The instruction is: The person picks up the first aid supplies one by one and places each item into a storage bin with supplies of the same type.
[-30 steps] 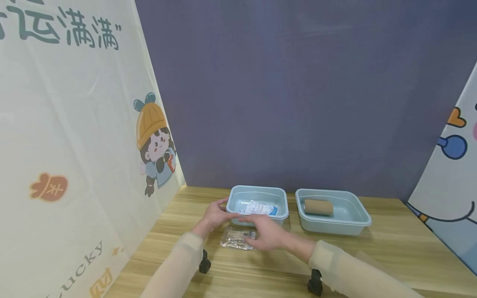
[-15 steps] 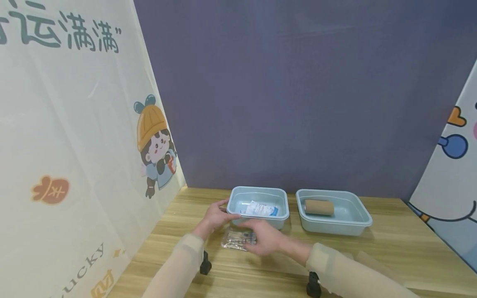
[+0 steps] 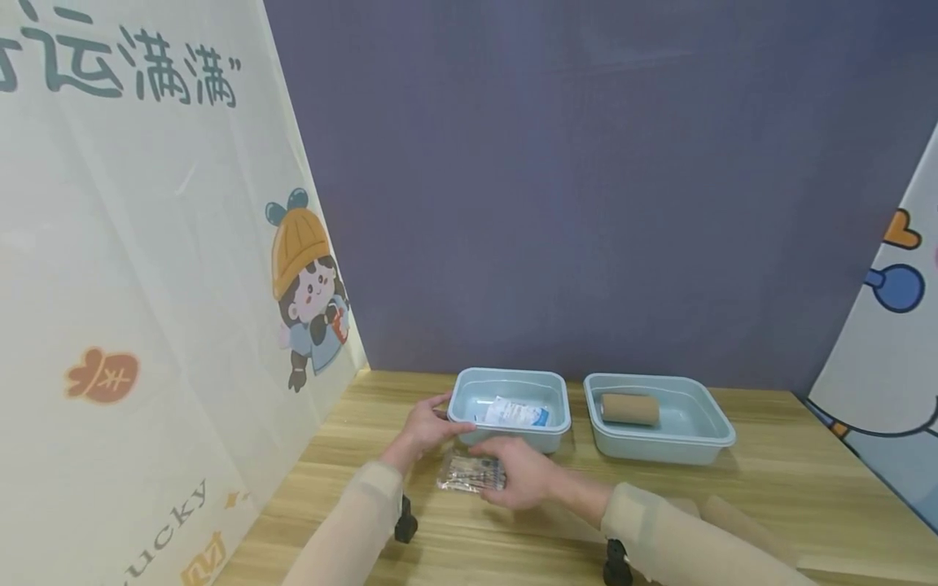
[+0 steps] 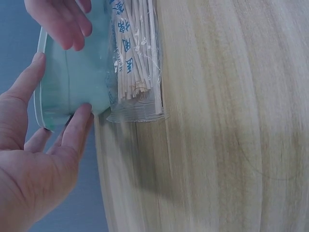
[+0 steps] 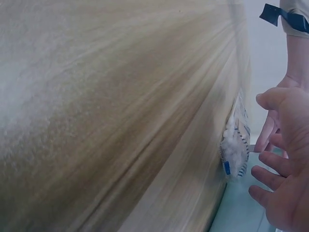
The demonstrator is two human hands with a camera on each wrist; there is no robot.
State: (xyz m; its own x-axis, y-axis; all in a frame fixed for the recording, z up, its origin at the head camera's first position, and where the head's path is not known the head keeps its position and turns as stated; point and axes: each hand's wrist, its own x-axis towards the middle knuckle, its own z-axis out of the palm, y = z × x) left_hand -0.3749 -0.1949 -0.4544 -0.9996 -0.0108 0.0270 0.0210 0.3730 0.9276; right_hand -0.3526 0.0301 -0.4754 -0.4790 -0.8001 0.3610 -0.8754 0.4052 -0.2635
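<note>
The left hand (image 3: pixel 427 426) holds the near-left corner of a light blue plastic bin (image 3: pixel 544 439), thumb on the front rim and fingers along the left end. Inside that bin lies a white and blue packet (image 3: pixel 513 412). Flat on the table in front of it is a clear bag of cotton swabs (image 4: pixel 137 53); their white tips show in the right wrist view. The right hand (image 3: pixel 519 472) hovers at the bag's right end, fingers loosely bent. In the right wrist view a gap shows between those fingers (image 5: pixel 268 179) and the swab bag (image 5: pixel 235 150).
To the right stands a second light blue bin (image 3: pixel 703 415) with a brown roll (image 3: pixel 630 408) in it. Brown flat pieces (image 3: pixel 740 521) lie on the wooden table (image 3: pixel 352 464) beyond the right sleeve. A dark cloth wall (image 3: pixel 572 203) rises behind.
The right hand has come down from the bin's front rim toward the right end of the swab bag. The left hand keeps its place at the bin's corner.
</note>
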